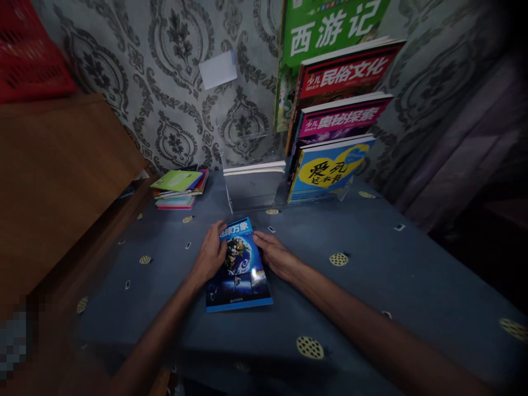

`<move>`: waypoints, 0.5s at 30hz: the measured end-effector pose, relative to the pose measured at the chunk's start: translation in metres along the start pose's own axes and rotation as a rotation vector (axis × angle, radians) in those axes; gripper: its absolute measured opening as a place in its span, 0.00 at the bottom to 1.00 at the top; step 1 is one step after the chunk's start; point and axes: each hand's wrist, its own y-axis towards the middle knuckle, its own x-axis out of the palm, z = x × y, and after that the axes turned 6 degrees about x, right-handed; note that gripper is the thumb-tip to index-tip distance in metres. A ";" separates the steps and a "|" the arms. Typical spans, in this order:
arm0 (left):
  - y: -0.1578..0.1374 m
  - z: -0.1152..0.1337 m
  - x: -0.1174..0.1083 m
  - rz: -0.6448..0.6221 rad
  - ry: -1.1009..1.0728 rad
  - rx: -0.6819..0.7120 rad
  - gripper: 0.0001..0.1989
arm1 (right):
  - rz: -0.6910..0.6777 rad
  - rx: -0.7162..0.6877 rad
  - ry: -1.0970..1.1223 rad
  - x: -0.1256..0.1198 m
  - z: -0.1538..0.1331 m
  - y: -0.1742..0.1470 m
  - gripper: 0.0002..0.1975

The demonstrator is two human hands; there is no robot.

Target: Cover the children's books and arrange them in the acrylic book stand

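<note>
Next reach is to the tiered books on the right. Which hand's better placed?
Right, I'd say: the right hand is at the right edge of the blue book, on the side nearer the tiered books. The left hand is at the opposite edge, farther away.

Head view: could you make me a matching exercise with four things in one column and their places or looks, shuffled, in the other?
1. Earth book
2. Pile of small books
3. Yellow-heart book
4. Red openwork container

A. Directly in front of the pink-covered book
B. Above the brown wooden panel, upper left of the view
C. Held between the left hand and right hand
D. Topped by a green cover

Pairs: 1-C, 2-D, 3-A, 4-B
</note>
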 end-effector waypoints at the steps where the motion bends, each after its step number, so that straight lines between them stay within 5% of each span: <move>1: 0.003 0.003 0.003 -0.008 -0.002 0.019 0.25 | -0.007 -0.004 -0.003 0.000 0.000 0.000 0.07; 8: 0.027 0.019 0.020 -0.080 -0.023 0.163 0.26 | -0.043 -0.040 0.026 -0.006 0.005 0.005 0.14; 15: 0.035 0.025 0.024 -0.090 -0.056 0.183 0.25 | -0.029 -0.038 0.073 -0.004 0.005 0.006 0.11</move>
